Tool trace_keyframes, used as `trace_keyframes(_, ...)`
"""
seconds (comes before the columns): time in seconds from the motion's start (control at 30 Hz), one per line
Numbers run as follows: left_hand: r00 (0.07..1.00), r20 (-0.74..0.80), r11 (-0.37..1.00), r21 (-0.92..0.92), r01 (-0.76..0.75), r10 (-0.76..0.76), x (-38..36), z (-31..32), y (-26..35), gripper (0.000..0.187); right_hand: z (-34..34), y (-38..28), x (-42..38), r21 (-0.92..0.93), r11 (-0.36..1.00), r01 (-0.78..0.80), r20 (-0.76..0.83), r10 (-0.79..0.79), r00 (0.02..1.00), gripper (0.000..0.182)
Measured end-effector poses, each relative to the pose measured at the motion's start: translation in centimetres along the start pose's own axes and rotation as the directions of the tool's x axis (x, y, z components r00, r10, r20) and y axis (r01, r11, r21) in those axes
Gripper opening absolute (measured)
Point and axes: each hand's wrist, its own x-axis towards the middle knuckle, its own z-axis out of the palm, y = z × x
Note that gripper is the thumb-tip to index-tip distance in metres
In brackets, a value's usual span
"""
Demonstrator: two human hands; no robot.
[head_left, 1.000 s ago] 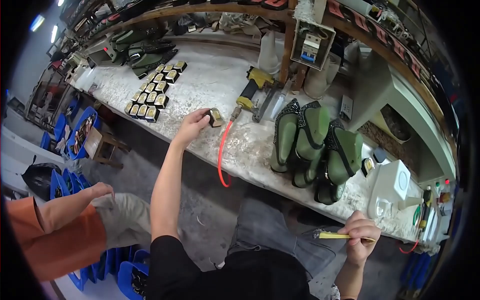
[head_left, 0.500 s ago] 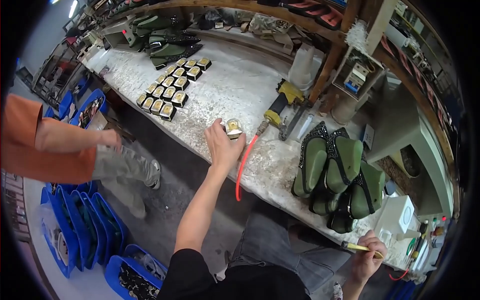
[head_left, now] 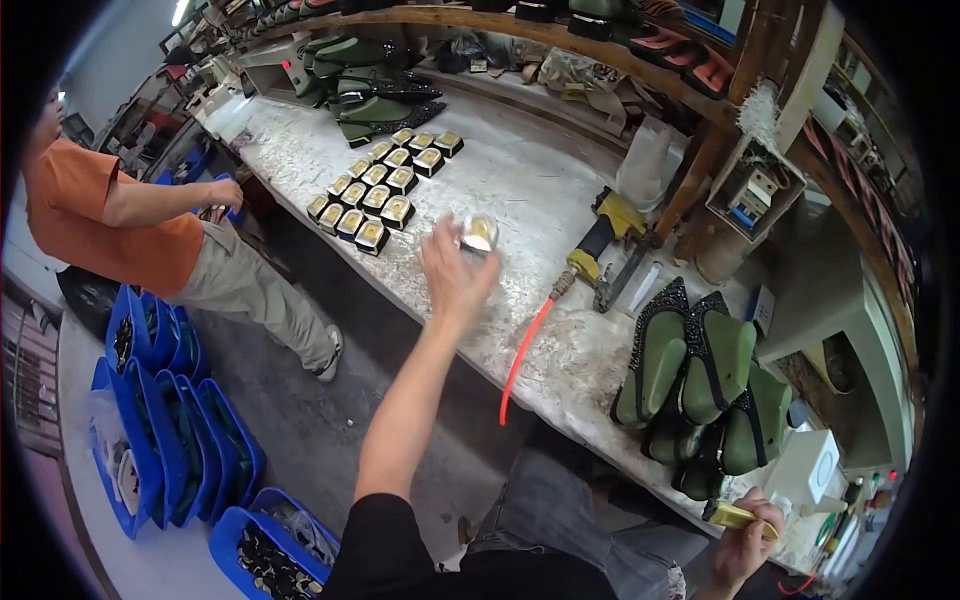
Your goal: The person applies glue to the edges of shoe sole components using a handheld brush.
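Observation:
My left hand (head_left: pixel 458 272) is over the worktable (head_left: pixel 590 360), its thumb and fingers around a small block (head_left: pixel 480 233) with a gold-coloured top and clear rim. The hand and block are slightly blurred. Several similar blocks (head_left: pixel 375 197) stand in rows on the table to the left of that hand. At the lower right, by the table's front edge, my right hand (head_left: pixel 745 545) is closed around a yellow-handled tool (head_left: pixel 735 516); the tool's full shape does not show. Green shoe forms with black sparkly uppers (head_left: pixel 718 375) are piled on the table above my right hand.
A yellow and black air tool (head_left: pixel 598 240) with a red hose (head_left: pixel 522 360) lies right of my left hand. More shoe forms (head_left: pixel 370 95) lie at the far end. A person in orange (head_left: pixel 130 220) stands at the left, near blue bins (head_left: pixel 190 450).
The view has shifted, so the table and its contents appear further right and lower. My left hand has moved closer to the rows with the block. The person in orange shows more fully.

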Motion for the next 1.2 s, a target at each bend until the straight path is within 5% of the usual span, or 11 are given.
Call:
trace_keyframes(0.3,0.955,0.221,0.922,0.373,0.105,-0.199,14.2,2.0,-9.3,0.076,-0.9,0.1,-1.6,0.082,0.991,0.101,-0.104,-0.092,0.99,0.024)
trace_keyframes(0.43,0.953,0.262,0.872,0.489,0.008,-0.155,13.8,2.2,-10.4,0.078,-3.5,-0.4,-3.6,0.163,0.985,-0.052,-0.107,0.07,0.992,0.027)
trace_keyframes(0.6,0.996,-0.015,0.936,0.342,-0.08,0.09,12.0,1.0,-9.6,0.071,-5.2,-2.2,-5.1,0.118,0.986,-0.114,-0.504,0.159,0.849,0.019)
trace_keyframes(0.63,0.997,-0.019,0.927,0.369,-0.059,0.071,11.1,-1.2,-5.9,0.06,-4.9,-3.1,-5.3,0.209,0.974,-0.083,-0.637,0.2,0.744,0.028)
trace_keyframes(0.77,0.972,-0.122,0.973,-0.091,-0.211,0.2,-0.9,-8.4,10.7,0.042,-9.9,-6.6,-7.1,0.389,0.921,0.021,-0.599,0.235,0.765,0.038)
trace_keyframes(0.83,0.936,-0.19,0.757,-0.551,-0.35,0.295,-9.7,-9.8,19.4,0.033,-10.7,-9.6,-7.1,0.384,0.923,-0.012,-0.606,0.262,0.751,0.034)
trace_keyframes(0.87,0.87,0.075,0.671,-0.67,-0.318,0.488,-13.2,-11.4,20.5,0.037,-11.8,-10.6,-7.9,0.356,0.935,-0.001,-0.637,0.243,0.731,0.034)
trace_keyframes(0.9,0.667,0.122,0.47,-0.8,-0.372,0.735,-16.3,-11.3,24.9,0.041,-13.0,-11.1,-8.7,0.226,0.968,-0.113,-0.682,0.24,0.691,0.032)
trace_keyframes(0.93,0.547,0.316,0.523,-0.806,-0.276,0.775,-19.9,-11.2,29.1,0.038,-14.3,-11.6,-9.5,0.107,0.966,-0.236,-0.717,0.24,0.655,0.031)
trace_keyframes(1.03,0.474,0.294,0.415,-0.893,-0.173,0.83,-28.8,-4.3,38.5,0.051,-18.1,-13.0,-10.9,0.005,0.929,-0.37,-0.696,0.269,0.666,0.026)
trace_keyframes(1.2,0.536,0.53,0.751,-0.391,-0.532,0.657,-37.5,11.5,43.7,0.053,-24.2,-10.3,-8.7,-0.251,0.8,-0.545,-0.58,0.327,0.746,0.021)
